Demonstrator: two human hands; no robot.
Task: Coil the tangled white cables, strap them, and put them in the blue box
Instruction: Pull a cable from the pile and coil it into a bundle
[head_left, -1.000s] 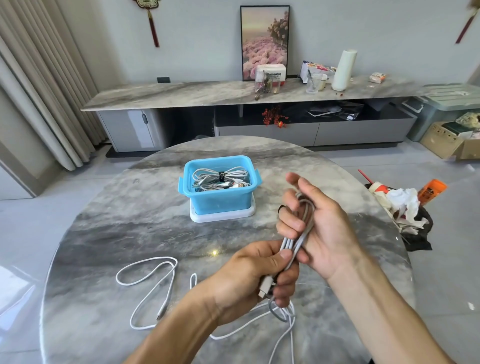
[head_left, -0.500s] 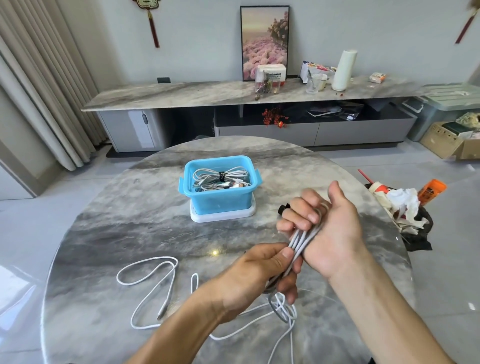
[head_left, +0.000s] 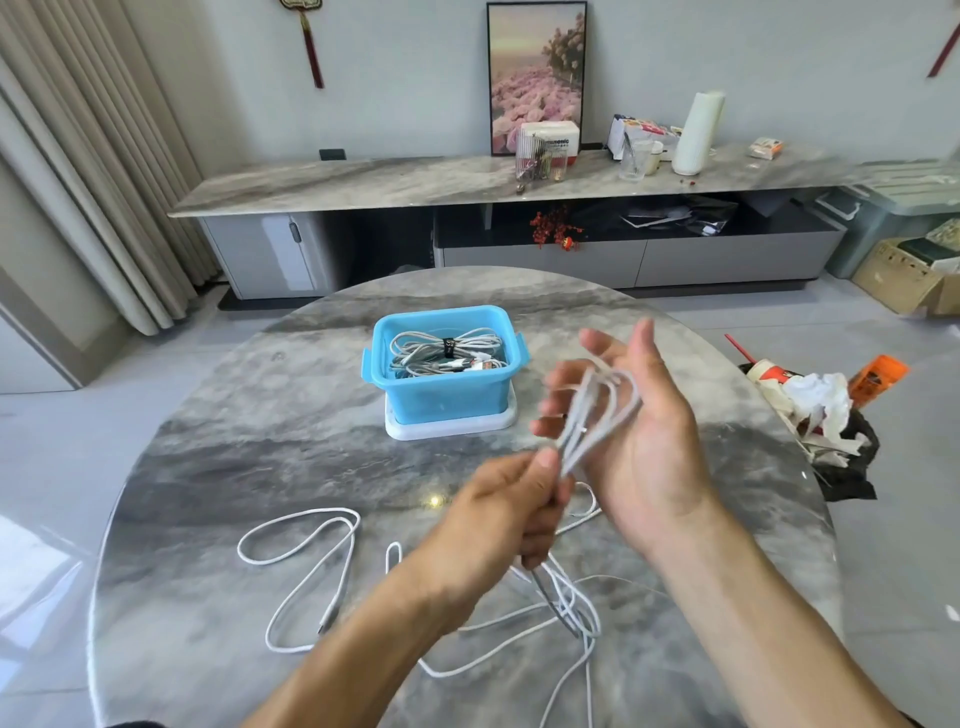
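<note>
Cable coiling over the round marble table (head_left: 208, 467).

A loose white cable (head_left: 306, 566) lies on the table at left. The blue box (head_left: 447, 387), holding strapped coils, stands behind it. The left hand (head_left: 506, 512) pinches the looped cable (head_left: 597, 415) near its lower end. The right hand (head_left: 631, 431), palm up with fingers spread, supports the loops; motion blur obscures finer detail.

- The box (head_left: 445, 378) sits on a lid (head_left: 451, 425) at the surface (head_left: 218, 467) centre, holding strapped cables (head_left: 447, 351).
- Loose cables (head_left: 311, 566) lie nearer, left of both hands.
</note>
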